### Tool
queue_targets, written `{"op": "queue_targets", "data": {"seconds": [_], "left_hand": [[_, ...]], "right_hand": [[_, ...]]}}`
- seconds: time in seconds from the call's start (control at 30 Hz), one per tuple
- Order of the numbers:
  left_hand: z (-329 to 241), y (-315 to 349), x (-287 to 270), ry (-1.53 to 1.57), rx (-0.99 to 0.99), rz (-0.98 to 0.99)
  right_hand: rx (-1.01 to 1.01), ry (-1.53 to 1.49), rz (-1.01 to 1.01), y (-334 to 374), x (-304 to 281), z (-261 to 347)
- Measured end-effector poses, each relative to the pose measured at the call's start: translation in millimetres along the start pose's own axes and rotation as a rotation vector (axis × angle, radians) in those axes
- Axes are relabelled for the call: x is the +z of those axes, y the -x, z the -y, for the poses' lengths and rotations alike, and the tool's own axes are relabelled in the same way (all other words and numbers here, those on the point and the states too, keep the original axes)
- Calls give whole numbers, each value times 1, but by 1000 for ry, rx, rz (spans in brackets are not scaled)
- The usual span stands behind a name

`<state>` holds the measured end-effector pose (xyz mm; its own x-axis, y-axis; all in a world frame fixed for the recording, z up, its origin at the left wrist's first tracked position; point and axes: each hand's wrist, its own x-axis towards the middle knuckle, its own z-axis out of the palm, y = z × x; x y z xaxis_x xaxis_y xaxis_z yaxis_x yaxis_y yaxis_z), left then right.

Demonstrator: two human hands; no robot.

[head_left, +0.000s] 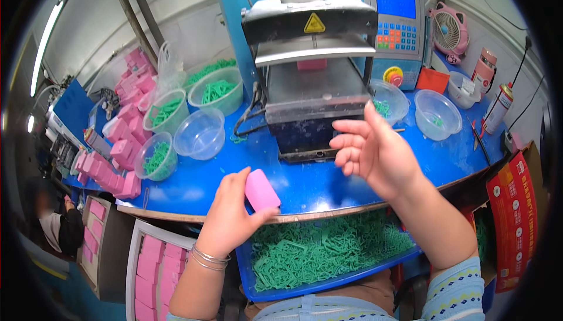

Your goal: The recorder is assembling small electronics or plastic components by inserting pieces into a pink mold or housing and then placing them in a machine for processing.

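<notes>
My left hand (231,206), with bangles at the wrist, grips a small pink block (262,191) with rounded corners near the front edge of the blue table. Fingers lie behind the block and the thumb along its near side. My right hand (375,154) is raised in front of the press, fingers spread and slightly curled, holding nothing. The press (316,95) stands straight ahead, its upper plate lifted above the lower one. Between the plates a pink piece (312,64) shows at the back. Under the table edge sits a blue tray (246,274) filled with thin green scraps.
Clear plastic tubs with green pieces, such as this tub (157,157), stand left of the press beside piled pink blocks (126,139). At the right are another tub (437,116), a spray can (497,109) and a red carton (516,221). A person (56,221) sits far left.
</notes>
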<state>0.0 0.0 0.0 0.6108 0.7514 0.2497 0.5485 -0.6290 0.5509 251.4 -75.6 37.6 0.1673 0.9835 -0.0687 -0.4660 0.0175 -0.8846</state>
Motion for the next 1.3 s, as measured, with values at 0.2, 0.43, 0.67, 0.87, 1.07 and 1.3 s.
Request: {"op": "queue_targets", "data": {"seconds": [0.2,0.43,0.67,0.87,1.07,1.3], "left_hand": [[0,0,-3,-143,-20,76],[-1,14,-22,638,74,-544],[-49,-10,-23,117,438,51],[2,-18,-2,-4,169,-2],[-34,16,-2,-42,495,-145],[-41,39,8,-112,748,-252]], "right_hand": [[76,-74,86,-9,1,27],[269,-455,598,64,2,-20],[706,-282,654,79,-1,-51],[761,-361,617,108,6,-70],[700,-194,661,101,-12,-91],[349,183,717,103,-20,-112]]}}
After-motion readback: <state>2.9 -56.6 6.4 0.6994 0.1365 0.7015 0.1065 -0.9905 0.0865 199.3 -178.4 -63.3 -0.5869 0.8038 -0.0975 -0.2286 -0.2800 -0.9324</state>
